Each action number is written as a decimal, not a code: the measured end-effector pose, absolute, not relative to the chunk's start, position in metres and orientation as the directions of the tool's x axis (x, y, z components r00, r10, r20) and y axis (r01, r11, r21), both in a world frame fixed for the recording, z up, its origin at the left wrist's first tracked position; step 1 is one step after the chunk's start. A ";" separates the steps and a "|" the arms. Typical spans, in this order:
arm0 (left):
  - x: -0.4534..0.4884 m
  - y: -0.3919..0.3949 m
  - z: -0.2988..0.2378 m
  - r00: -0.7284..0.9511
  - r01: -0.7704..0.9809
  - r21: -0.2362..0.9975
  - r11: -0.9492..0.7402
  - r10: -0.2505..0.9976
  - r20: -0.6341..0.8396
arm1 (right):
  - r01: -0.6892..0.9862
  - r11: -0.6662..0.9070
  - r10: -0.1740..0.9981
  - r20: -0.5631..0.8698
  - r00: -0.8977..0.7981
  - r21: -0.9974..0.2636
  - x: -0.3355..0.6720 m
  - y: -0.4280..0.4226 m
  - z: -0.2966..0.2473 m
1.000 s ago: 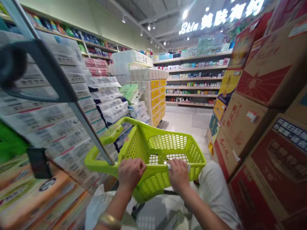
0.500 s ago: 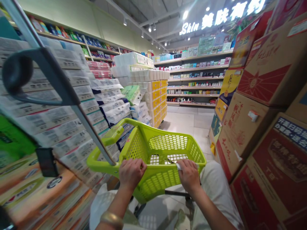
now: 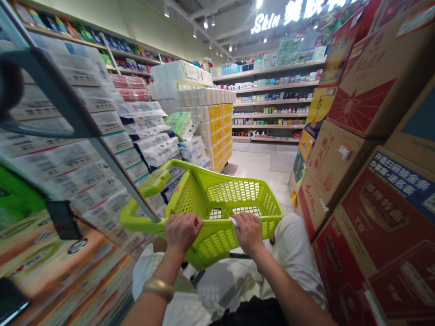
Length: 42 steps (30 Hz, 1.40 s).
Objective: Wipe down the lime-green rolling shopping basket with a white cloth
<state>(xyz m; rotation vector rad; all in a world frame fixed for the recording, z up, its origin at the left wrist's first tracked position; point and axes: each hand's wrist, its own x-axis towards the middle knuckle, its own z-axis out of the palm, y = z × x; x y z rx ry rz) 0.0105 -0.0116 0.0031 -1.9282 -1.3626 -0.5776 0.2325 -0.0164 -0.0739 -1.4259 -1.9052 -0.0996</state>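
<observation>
My left hand (image 3: pixel 183 230) is clamped on the near rim (image 3: pixel 218 222) of the lime-green shopping trolley (image 3: pixel 212 246), and my right hand (image 3: pixel 248 231) grips the same rim through a white wad (image 3: pixel 234 222), maybe tissue. That right hand has slid back toward my left in the last half second, so the wad now sits nearer the rim's middle while my left, I judge, steadies the trolley, which stands between shrink-wrapped paper packs (image 3: pixel 68 158) and printed cartons (image 3: pixel 350 165), well short of the skincare shelves (image 3: pixel 272 116)
</observation>
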 end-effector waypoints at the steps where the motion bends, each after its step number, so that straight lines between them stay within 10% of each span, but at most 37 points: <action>1: 0.011 -0.012 0.003 0.349 0.936 -0.286 -0.204 0.627 0.697 | 0.867 0.346 0.800 0.596 -0.073 -0.358 0.245 -0.017 -0.077; 8: 0.020 -0.014 0.004 0.321 0.946 -0.260 -0.192 0.639 0.699 | 0.890 0.154 0.833 0.540 0.116 -0.429 0.247 -0.019 -0.077; 18: 0.019 -0.017 0.005 0.273 0.960 -0.136 -0.243 0.720 0.639 | 0.847 0.360 0.823 0.560 -0.093 -0.390 0.228 -0.027 -0.066; 29: 0.024 -0.020 0.004 0.317 0.946 -0.267 -0.182 0.684 0.657 | 0.863 0.083 0.802 0.547 0.239 -0.499 0.284 -0.036 -0.080; 42: 0.024 -0.028 0.008 0.339 0.940 -0.213 -0.265 0.681 0.649 | 0.888 0.267 0.821 0.571 -0.007 -0.373 0.265 -0.048 -0.071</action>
